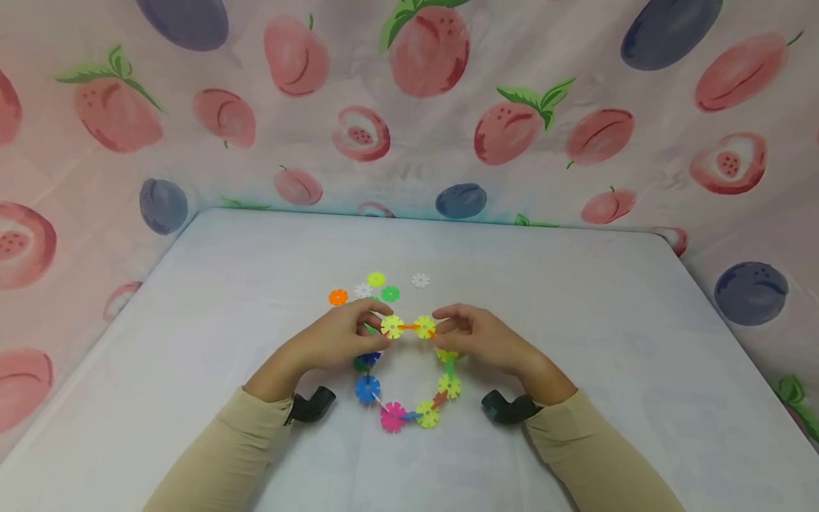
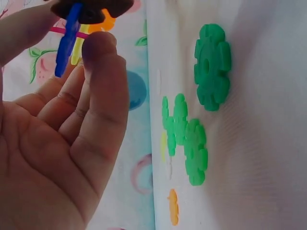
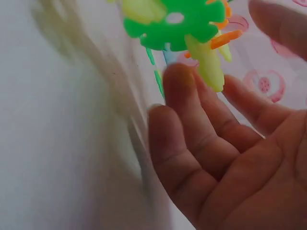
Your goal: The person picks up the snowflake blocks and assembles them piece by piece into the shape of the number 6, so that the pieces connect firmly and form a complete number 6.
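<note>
Fingers of the left hand (image 1: pixel 339 341) and right hand (image 1: pixel 476 338) pinch the far side of the ring of snowflake discs (image 1: pixel 409 373) from either end, steadying its top joint above the counter (image 1: pixel 576 320). Loose discs (image 1: pixel 377 288) lie just beyond, within reach.

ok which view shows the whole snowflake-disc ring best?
Head view: the full ring lies on the table, both hands at its top. The left wrist view catches only a blue piece by the fingers; the right wrist view shows just a green disc, blurred.
</note>
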A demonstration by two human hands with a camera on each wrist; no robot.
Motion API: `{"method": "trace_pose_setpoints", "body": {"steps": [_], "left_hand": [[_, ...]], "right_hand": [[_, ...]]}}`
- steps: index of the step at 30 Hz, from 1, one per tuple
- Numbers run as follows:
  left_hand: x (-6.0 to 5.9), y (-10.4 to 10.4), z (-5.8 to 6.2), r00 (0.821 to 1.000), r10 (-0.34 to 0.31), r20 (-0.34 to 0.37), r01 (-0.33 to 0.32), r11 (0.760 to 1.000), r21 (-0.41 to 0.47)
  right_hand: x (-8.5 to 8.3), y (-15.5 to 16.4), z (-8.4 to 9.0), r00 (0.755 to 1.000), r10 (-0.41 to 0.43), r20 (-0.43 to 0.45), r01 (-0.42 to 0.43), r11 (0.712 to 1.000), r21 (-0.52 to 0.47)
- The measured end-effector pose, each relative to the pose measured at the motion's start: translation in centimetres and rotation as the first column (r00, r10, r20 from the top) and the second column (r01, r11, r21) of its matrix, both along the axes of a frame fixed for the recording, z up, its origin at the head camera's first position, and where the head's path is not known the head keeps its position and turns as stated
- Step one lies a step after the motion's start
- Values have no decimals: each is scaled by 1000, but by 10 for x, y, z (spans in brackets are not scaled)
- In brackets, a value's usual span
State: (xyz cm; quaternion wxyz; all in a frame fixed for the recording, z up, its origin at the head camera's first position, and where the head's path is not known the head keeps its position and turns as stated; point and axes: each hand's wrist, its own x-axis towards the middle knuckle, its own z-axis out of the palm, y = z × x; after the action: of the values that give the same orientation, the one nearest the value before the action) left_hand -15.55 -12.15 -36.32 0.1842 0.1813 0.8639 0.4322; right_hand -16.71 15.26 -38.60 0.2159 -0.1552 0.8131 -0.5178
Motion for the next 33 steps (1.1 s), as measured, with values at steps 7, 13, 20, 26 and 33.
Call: {"method": "trace_pose_setpoints", "body": {"steps": [7, 13, 20, 26, 33], "left_hand": [[0, -2, 0, 997, -19, 70, 15, 999, 49], [-1, 1, -4, 998, -43, 46, 40, 998, 50], [1, 6, -2, 999, 29, -37, -28, 999, 25], [5, 7, 8, 990, 119, -79, -113, 991, 77], [11, 12, 17, 967, 205, -149, -177, 967, 184]], "right_hand": [[0, 0, -2, 998, 69, -3, -69, 997, -24], [2, -3, 0, 997, 76, -12, -76, 997, -5], [5, -4, 5, 996, 75, -48, -77, 997, -26], [7, -5, 11, 986, 61, -156, -76, 993, -92], [14, -5, 23, 969, -30, -246, -8, 988, -153]]}}
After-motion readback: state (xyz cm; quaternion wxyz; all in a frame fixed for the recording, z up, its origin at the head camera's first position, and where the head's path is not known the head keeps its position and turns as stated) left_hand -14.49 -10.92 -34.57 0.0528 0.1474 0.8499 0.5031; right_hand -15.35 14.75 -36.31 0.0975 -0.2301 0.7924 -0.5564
